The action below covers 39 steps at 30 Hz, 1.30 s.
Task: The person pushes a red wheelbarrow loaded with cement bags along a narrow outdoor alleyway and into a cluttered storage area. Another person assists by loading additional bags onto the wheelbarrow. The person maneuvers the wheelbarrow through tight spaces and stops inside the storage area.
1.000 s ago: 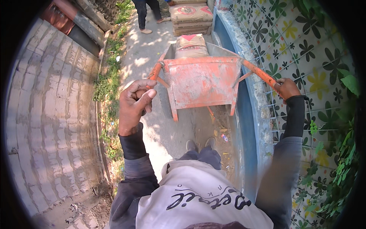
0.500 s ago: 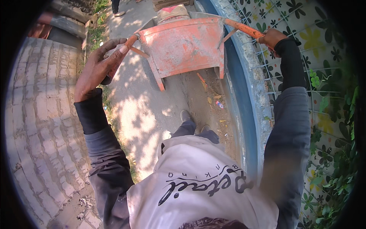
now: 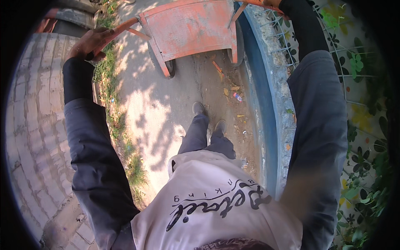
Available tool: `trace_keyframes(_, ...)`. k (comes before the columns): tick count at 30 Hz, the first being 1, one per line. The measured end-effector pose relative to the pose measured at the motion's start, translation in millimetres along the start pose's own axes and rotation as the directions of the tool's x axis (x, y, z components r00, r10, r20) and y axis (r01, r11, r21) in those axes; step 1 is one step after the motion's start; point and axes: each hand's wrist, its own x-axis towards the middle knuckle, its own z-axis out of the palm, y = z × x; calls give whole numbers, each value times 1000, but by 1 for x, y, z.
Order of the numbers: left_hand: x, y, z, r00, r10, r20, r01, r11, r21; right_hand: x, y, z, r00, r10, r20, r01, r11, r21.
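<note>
An orange, scuffed metal handcart (image 3: pixel 189 29) stands in front of me at the top of the view, with its two handles pointing back toward me. Dark wheels show beneath its body, one at each side. My left hand (image 3: pixel 89 43) is wrapped around the end of the left handle (image 3: pixel 125 26). At the upper edge, my right hand (image 3: pixel 273 3) is closed on the right handle (image 3: pixel 251 2), and part of that hand is cut off by the frame. The cart's load lies out of view.
A low blue wall (image 3: pixel 273 125) with wire mesh and a flower-patterned sheet (image 3: pixel 360 116) runs close along my right. Leafy plants (image 3: pixel 362 196) hang there. On the left are a grass strip (image 3: pixel 135 171) and stacked grey blocks (image 3: pixel 46 125). Litter and leaves lie on the paved path (image 3: pixel 146 112).
Handcart and both hands have shifted up in the view, taking the cart's load out of sight. My left fingers, looser along the handle before, now wrap it. My feet have changed position.
</note>
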Motion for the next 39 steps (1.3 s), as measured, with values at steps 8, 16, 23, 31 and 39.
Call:
trace_keyframes(8, 5, -17, -10, 1000, 25, 13, -26, 998, 61, 14, -7, 4, 997, -24, -72, 28, 998, 61)
trace_keyframes(16, -18, 5, 3, 973, 197, -122, -193, 980, 42, 8, -10, -14, 979, 157, 132, -163, 986, 37)
trace_keyframes(23, -12, -3, -1, 967, 250, -45, -250, 968, 0, 12, 5, -11, 979, 166, 116, -166, 986, -11)
trace_keyframes(31, -15, 2, 0, 979, 177, -102, -172, 983, 61, 5, -18, -16, 952, 261, 158, -258, 965, -41)
trace_keyframes(39, 3, -10, 7, 869, 349, -352, -292, 934, 207, 2, -22, -26, 945, 272, 182, -269, 962, -45)
